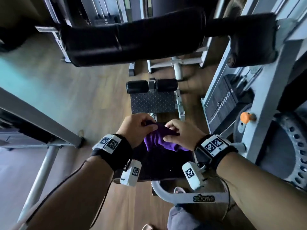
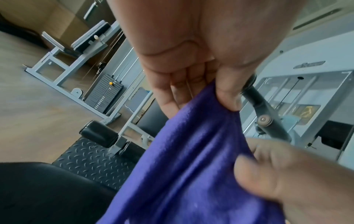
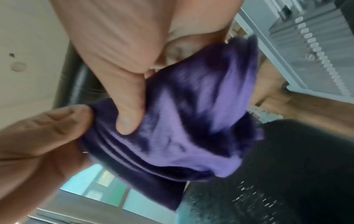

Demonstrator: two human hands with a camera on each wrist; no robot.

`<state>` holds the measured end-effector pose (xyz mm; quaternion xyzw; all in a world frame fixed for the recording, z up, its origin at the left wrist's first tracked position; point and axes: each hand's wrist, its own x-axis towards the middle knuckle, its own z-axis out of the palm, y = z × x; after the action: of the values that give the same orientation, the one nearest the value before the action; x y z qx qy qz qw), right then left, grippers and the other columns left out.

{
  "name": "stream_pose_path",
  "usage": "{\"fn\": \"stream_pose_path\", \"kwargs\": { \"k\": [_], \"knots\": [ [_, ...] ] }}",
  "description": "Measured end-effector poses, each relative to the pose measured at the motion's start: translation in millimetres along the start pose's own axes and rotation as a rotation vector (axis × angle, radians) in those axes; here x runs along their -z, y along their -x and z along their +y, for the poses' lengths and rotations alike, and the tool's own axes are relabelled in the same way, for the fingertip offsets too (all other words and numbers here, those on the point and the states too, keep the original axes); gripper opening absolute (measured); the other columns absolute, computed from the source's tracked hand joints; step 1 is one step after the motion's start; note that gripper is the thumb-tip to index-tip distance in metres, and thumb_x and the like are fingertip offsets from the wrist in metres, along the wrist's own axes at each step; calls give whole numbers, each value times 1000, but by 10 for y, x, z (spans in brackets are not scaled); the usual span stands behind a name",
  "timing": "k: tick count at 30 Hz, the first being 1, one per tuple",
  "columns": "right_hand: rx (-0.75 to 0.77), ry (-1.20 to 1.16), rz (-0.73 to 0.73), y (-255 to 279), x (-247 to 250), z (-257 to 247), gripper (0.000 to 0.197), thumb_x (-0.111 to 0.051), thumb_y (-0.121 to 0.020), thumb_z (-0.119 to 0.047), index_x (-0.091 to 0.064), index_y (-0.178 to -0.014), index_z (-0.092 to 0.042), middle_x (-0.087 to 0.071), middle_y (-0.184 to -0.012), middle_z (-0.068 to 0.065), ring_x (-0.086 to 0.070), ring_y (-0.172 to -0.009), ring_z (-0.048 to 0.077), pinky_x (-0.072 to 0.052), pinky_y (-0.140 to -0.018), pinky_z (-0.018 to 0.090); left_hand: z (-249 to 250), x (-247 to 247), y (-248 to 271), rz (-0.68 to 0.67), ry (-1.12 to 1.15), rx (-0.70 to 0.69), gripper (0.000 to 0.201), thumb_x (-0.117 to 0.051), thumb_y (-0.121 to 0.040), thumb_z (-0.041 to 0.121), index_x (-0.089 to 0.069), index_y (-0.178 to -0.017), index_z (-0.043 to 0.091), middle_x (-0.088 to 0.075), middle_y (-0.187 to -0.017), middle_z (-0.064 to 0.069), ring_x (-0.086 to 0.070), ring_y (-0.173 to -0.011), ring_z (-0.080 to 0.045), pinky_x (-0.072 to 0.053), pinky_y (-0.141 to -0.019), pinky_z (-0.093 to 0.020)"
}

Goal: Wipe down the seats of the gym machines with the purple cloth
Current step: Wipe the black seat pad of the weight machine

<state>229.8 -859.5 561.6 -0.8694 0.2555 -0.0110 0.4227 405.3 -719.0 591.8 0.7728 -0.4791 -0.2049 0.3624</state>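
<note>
The purple cloth point(image 1: 159, 140) is bunched between both hands just above the black padded seat point(image 1: 159, 165) of a gym machine. My left hand point(image 1: 137, 128) pinches its upper left edge between thumb and fingers point(image 2: 228, 97). On the cloth's right side my right hand point(image 1: 177, 135) grips it, thumb point(image 3: 128, 115) pressed into the folds. The cloth point(image 2: 191, 166) hangs in loose folds, and the cloth point(image 3: 191, 121) droops over the seat point(image 3: 287, 166). Most of the seat lies under my hands and wrist cameras.
Ahead of the seat are a checkered footplate point(image 1: 152, 102) and two black roller pads point(image 1: 151, 86). A long black pad point(image 1: 132, 40) crosses overhead. A weight stack point(image 1: 221, 98) and grey frame point(image 1: 274, 90) stand at right; a grey bar point(image 1: 41, 120) slants at left. Wood floor surrounds.
</note>
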Motion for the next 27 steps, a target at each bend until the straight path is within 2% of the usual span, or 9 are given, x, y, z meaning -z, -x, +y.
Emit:
{"fn": "stream_pose_path", "kwargs": {
  "k": [2,4,8,12,16,18,22,24,27],
  "knots": [
    [13,181,-17,-6,127,8,16,-71,-88,-36,-63,-88,-23,-64,-76,-6,-61,-75,15,-48,-75,33,33,82,7,56,38,21,23,-79,-80,19,-68,-78,39,-69,-73,13,-62,-68,0,-44,-65,-10],
    [74,257,143,-53,172,65,16,-70,-89,-36,-65,-82,-22,-63,-70,-7,-60,-71,17,-47,-70,32,18,128,18,97,24,18,21,-80,-79,19,-69,-79,37,-69,-74,13,-60,-69,-1,-44,-66,-12],
    [225,310,478,-118,18,211,19,-79,-78,-30,-75,-96,-24,-74,-95,-7,-64,-82,20,-53,-77,34,-100,44,145,193,-91,11,14,-82,-77,20,-74,-85,28,-64,-70,18,-57,-66,2,-38,-61,-6],
    [100,270,341,36,-523,590,24,-86,-66,-22,-76,-87,-23,-74,-96,-6,-63,-84,25,-53,-80,37,-543,-354,396,62,-182,59,19,-85,-70,17,-75,-83,26,-60,-69,20,-56,-62,2,-47,-66,-17],
    [-177,399,-133,417,-1119,1006,30,-73,-83,-33,-72,-112,-30,-68,-117,-8,-60,-112,20,-45,-99,35,-957,-903,818,-275,-243,196,14,-81,-73,21,-75,-85,21,-62,-77,12,-56,-71,-8,-44,-71,-20],
    [-210,372,-217,608,-1301,1147,29,-71,-85,-31,-70,-114,-31,-66,-118,-10,-61,-113,17,-46,-97,34,-1120,-1116,1048,-351,-214,245,11,-79,-73,23,-74,-83,23,-60,-72,14,-55,-70,-6,-42,-68,-20],
    [-234,269,-144,649,-1287,1171,26,-72,-85,-25,-70,-111,-31,-68,-111,-11,-67,-99,15,-52,-86,30,-1258,-1242,1244,-313,-114,360,14,-81,-73,20,-75,-83,28,-60,-62,24,-57,-64,4,-43,-65,-15],
    [-250,225,-44,471,-1144,1104,26,-71,-86,-26,-68,-111,-30,-71,-109,-10,-68,-95,14,-53,-84,30,-1279,-1214,1137,-237,-74,410,14,-81,-75,23,-74,-87,28,-65,-68,16,-59,-65,-2,-46,-66,-17],
    [-249,162,93,73,-937,1020,23,-71,-86,-26,-68,-108,-24,-74,-105,-2,-68,-98,21,-54,-86,35,-1334,-1149,830,-86,-49,486,17,-79,-78,23,-73,-92,29,-66,-75,10,-58,-67,3,-39,-62,-4]
  ]
}}
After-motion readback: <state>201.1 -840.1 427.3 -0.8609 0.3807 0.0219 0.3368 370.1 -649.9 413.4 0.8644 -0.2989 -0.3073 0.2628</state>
